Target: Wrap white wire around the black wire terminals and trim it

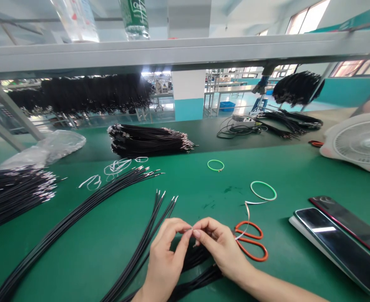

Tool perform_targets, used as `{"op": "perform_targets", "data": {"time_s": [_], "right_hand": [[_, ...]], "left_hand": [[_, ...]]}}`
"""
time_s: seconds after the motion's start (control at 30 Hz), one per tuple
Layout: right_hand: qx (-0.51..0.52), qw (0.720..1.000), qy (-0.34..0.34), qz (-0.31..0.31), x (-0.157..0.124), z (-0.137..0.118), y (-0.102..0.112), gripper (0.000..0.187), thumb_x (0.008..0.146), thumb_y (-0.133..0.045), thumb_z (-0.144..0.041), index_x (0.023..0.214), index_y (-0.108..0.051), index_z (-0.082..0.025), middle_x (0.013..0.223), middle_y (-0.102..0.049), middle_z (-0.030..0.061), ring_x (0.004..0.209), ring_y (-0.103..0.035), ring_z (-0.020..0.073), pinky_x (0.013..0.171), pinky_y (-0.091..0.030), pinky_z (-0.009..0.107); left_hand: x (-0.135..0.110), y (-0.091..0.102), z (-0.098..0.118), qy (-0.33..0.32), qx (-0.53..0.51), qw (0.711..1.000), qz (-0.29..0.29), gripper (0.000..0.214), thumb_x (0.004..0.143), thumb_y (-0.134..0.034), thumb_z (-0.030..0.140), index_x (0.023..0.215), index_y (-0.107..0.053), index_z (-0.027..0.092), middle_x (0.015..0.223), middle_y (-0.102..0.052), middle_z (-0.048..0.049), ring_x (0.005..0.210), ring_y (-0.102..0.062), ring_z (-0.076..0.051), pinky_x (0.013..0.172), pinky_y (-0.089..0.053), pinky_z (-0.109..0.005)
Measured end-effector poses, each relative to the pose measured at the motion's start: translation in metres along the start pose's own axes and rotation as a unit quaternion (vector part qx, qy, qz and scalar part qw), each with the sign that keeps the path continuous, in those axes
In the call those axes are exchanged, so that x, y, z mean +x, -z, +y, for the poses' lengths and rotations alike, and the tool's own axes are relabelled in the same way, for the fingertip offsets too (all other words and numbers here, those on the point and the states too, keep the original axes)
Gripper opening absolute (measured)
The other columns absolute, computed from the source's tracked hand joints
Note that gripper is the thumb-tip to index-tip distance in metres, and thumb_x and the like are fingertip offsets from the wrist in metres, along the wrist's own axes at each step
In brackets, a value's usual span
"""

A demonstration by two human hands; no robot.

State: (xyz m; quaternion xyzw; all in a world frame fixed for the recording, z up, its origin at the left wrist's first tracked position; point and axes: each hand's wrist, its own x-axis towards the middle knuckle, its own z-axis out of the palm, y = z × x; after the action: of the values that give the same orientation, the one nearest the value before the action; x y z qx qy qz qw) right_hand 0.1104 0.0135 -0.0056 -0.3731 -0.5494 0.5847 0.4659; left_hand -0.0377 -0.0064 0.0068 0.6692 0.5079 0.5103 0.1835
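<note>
My left hand (166,256) and my right hand (221,247) meet near the front edge of the green table (204,184), fingertips pinched together on a thin white tie strip (247,218) that trails off to the right. Beneath both hands lies a bundle of black wires (200,277). More black wires (155,226) with bare metal tips fan out to the left of my left hand. Orange-handled scissors (251,243) lie just right of my right hand.
A stacked bundle of black wires (147,140) sits mid-table, another pile (11,193) at the left. Loose white ties (115,167), two green rings (215,165), two phones (339,243), a white fan (358,142) and a plastic bag (46,149) lie around. A shelf (185,52) hangs overhead.
</note>
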Motion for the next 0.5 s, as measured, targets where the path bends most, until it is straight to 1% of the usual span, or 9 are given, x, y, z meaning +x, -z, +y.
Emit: {"op": "perform_targets", "data": {"time_s": [0.07, 0.1, 0.2, 0.3, 0.37, 0.5], "right_hand": [[0.000, 1.000, 0.002, 0.006, 0.0008, 0.0012, 0.0007, 0.027, 0.084, -0.063, -0.040, 0.086, -0.063, -0.013, 0.072, -0.059, 0.0030, 0.066, -0.052, 0.0118, 0.064, -0.043, 0.024], [0.001, 1.000, 0.003, 0.009, 0.0013, 0.0018, 0.0009, 0.027, 0.084, -0.064, -0.040, 0.085, -0.063, -0.013, 0.072, -0.059, 0.0029, 0.066, -0.052, 0.0117, 0.064, -0.043, 0.024], [0.008, 1.000, 0.000, 0.014, 0.0024, 0.0032, 0.0014, 0.026, 0.082, -0.065, -0.038, 0.085, -0.062, -0.013, 0.074, -0.059, 0.0033, 0.066, -0.053, 0.0116, 0.065, -0.044, 0.024], [0.034, 0.999, -0.003, 0.024, 0.0026, 0.0038, 0.0013, 0.027, 0.081, -0.068, -0.037, 0.090, -0.059, -0.014, 0.080, -0.060, 0.0042, 0.070, -0.055, 0.0122, 0.067, -0.046, 0.025], [0.046, 0.998, -0.002, 0.032, 0.0022, 0.0039, 0.0014, 0.030, 0.080, -0.069, -0.038, 0.094, -0.057, -0.015, 0.083, -0.061, 0.0047, 0.073, -0.056, 0.0130, 0.068, -0.047, 0.025], [0.029, 0.999, 0.004, 0.022, 0.0020, 0.0038, 0.0023, 0.031, 0.080, -0.068, -0.038, 0.098, -0.057, -0.015, 0.082, -0.061, 0.0044, 0.072, -0.057, 0.0127, 0.069, -0.047, 0.026]], "left_hand": [[0.0028, -0.0019, 0.0022, 0.001, 0.001, 1.000, 0.029, 0.026, 0.086, -0.057, 0.041, 0.086, -0.067, 0.017, 0.081, -0.063, -0.0073, 0.082, -0.061, -0.019, 0.071, -0.051, -0.030], [0.0041, -0.0028, 0.0029, 0.001, -0.001, 0.999, 0.034, 0.027, 0.085, -0.058, 0.043, 0.085, -0.067, 0.017, 0.079, -0.062, -0.0072, 0.081, -0.061, -0.019, 0.070, -0.051, -0.030], [0.0064, -0.0051, 0.0034, 0.005, -0.011, 0.999, 0.034, 0.030, 0.084, -0.059, 0.045, 0.083, -0.068, 0.017, 0.077, -0.061, -0.0072, 0.079, -0.060, -0.019, 0.070, -0.051, -0.030], [0.0046, -0.0054, 0.0019, 0.013, -0.021, 0.999, 0.025, 0.029, 0.083, -0.060, 0.044, 0.083, -0.069, 0.017, 0.079, -0.061, -0.0075, 0.081, -0.060, -0.019, 0.072, -0.051, -0.030], [0.0021, -0.0040, 0.0001, 0.020, -0.030, 0.999, 0.007, 0.027, 0.084, -0.060, 0.042, 0.085, -0.069, 0.017, 0.082, -0.062, -0.0079, 0.083, -0.060, -0.019, 0.074, -0.051, -0.030], [-0.0003, 0.0015, -0.0042, 0.048, -0.052, 0.994, -0.081, 0.022, 0.090, -0.055, 0.035, 0.089, -0.069, 0.018, 0.092, -0.063, -0.0075, 0.091, -0.060, -0.017, 0.083, -0.048, -0.030]]}}
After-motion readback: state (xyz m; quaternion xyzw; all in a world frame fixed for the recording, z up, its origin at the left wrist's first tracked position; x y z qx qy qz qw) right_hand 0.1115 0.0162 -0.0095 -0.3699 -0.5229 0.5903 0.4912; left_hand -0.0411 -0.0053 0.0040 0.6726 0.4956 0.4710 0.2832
